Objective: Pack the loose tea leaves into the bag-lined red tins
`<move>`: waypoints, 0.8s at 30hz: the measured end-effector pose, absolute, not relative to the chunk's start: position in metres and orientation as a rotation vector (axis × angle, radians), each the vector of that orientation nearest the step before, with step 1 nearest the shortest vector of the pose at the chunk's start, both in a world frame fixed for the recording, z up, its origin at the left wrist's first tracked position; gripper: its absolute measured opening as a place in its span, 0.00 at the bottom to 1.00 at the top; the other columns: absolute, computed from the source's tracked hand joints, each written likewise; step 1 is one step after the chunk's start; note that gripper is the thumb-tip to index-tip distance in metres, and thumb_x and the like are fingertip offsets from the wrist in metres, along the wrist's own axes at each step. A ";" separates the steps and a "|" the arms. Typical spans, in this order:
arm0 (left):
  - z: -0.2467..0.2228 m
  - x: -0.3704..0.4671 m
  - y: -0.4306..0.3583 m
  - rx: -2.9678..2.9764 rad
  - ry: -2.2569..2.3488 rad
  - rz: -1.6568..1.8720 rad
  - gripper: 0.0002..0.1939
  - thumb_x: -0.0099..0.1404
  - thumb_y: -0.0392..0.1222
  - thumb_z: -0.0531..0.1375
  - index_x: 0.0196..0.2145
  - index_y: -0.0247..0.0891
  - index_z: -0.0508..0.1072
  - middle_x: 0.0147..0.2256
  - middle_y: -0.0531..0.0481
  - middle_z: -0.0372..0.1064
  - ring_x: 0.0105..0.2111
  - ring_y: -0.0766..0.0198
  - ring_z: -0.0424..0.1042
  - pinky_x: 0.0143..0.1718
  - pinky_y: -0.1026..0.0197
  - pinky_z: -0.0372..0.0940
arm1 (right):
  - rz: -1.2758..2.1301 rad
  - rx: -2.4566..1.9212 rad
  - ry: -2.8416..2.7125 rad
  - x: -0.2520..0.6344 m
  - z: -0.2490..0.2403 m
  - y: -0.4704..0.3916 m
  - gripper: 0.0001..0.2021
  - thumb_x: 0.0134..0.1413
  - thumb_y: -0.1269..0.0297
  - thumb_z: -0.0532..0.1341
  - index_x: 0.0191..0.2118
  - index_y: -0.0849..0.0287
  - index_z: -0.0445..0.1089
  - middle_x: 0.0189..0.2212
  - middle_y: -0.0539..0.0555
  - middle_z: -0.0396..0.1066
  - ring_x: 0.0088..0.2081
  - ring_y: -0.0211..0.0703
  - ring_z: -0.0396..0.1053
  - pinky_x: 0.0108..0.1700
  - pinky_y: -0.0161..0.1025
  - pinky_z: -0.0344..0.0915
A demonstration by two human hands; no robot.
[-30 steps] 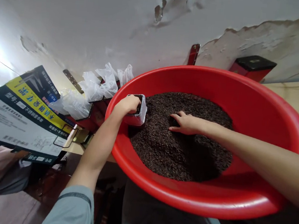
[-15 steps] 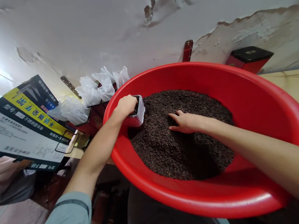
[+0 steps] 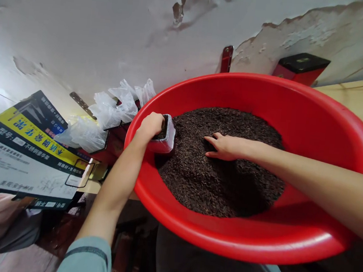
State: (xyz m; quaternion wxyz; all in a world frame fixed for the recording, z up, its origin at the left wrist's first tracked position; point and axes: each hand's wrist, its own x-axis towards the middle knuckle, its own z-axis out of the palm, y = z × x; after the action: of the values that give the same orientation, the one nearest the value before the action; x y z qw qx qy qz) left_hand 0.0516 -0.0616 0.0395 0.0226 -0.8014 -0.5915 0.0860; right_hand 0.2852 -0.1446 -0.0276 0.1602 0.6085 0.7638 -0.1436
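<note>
A large red plastic basin [image 3: 228, 247] holds a broad heap of dark, dry leaves [image 3: 190, 179] that look like loose tea. My left hand [image 3: 151, 126] is closed on the rim of a small square container [image 3: 169, 137] lined with clear plastic film. That container rests at the heap's left edge inside the basin, with dark contents partly visible. My right hand [image 3: 223, 147] lies palm down on the middle of the heap, fingers spread and pointing left, its tips touching the leaves. Nothing is visibly gripped by it.
Left of the basin stand red boxes with clear plastic bags [image 3: 120, 104] sticking out. A printed cardboard carton [image 3: 32, 151] is farther left. Behind the basin, a red box with a black lid [image 3: 304, 64] sits near the peeling wall [image 3: 114, 31].
The view has shifted very slightly. Both hands stay where they were, the left at the container and the right on the leaves.
</note>
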 end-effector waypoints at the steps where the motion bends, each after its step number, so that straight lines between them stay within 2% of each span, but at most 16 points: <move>1: 0.040 0.050 -0.060 -2.485 -1.827 0.226 0.18 0.62 0.29 0.63 0.48 0.36 0.83 0.47 0.37 0.81 0.48 0.55 0.80 0.53 0.61 0.70 | -0.411 1.741 2.180 0.285 -0.028 -0.145 0.40 0.69 0.48 0.53 0.77 0.63 0.45 0.72 0.72 0.51 0.61 0.71 0.69 0.62 0.57 0.66; 5: 0.046 0.049 -0.064 -2.549 -1.734 0.149 0.19 0.62 0.29 0.62 0.50 0.38 0.83 0.47 0.40 0.81 0.48 0.57 0.80 0.55 0.61 0.70 | -0.402 1.721 2.215 0.287 -0.032 -0.143 0.40 0.68 0.46 0.53 0.77 0.61 0.45 0.72 0.72 0.51 0.62 0.70 0.69 0.63 0.57 0.66; 9: 0.046 0.054 -0.069 -2.532 -1.758 0.396 0.21 0.60 0.28 0.63 0.50 0.38 0.83 0.49 0.38 0.81 0.48 0.54 0.80 0.53 0.60 0.71 | -0.395 1.735 2.202 0.288 -0.035 -0.141 0.40 0.68 0.46 0.53 0.77 0.62 0.45 0.72 0.72 0.52 0.61 0.70 0.70 0.61 0.57 0.67; 13: 0.046 0.055 -0.068 -2.534 -1.747 0.286 0.21 0.64 0.30 0.62 0.53 0.40 0.81 0.51 0.40 0.80 0.51 0.56 0.79 0.54 0.62 0.70 | -0.428 1.724 2.217 0.287 -0.033 -0.142 0.40 0.68 0.47 0.54 0.77 0.62 0.45 0.72 0.72 0.52 0.62 0.69 0.69 0.63 0.57 0.66; 17: 0.047 0.057 -0.070 -2.466 -1.754 0.425 0.23 0.63 0.27 0.59 0.54 0.36 0.80 0.52 0.35 0.78 0.52 0.50 0.79 0.54 0.57 0.71 | -0.423 1.748 2.202 0.287 -0.031 -0.143 0.39 0.68 0.48 0.54 0.77 0.62 0.46 0.71 0.73 0.53 0.61 0.70 0.70 0.62 0.56 0.67; 19: 0.047 0.058 -0.072 -2.509 -1.715 0.404 0.24 0.63 0.27 0.59 0.55 0.37 0.79 0.52 0.36 0.78 0.53 0.48 0.78 0.54 0.54 0.71 | -0.421 1.736 2.208 0.287 -0.031 -0.143 0.40 0.68 0.47 0.54 0.77 0.62 0.46 0.71 0.73 0.53 0.61 0.70 0.69 0.62 0.56 0.66; 24: 0.047 0.061 -0.076 -2.470 -1.721 0.551 0.23 0.62 0.26 0.59 0.54 0.34 0.79 0.53 0.34 0.78 0.53 0.49 0.78 0.53 0.57 0.72 | -0.415 1.730 2.229 0.288 -0.034 -0.141 0.40 0.68 0.48 0.55 0.77 0.63 0.46 0.70 0.74 0.54 0.61 0.71 0.70 0.62 0.58 0.67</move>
State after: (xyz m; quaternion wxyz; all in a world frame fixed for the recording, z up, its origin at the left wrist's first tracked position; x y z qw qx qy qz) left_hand 0.0612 -0.0756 0.0473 0.0406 -0.8065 -0.5618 0.1799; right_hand 0.2884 -0.1414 -0.0340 0.1445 0.6002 0.7734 -0.1440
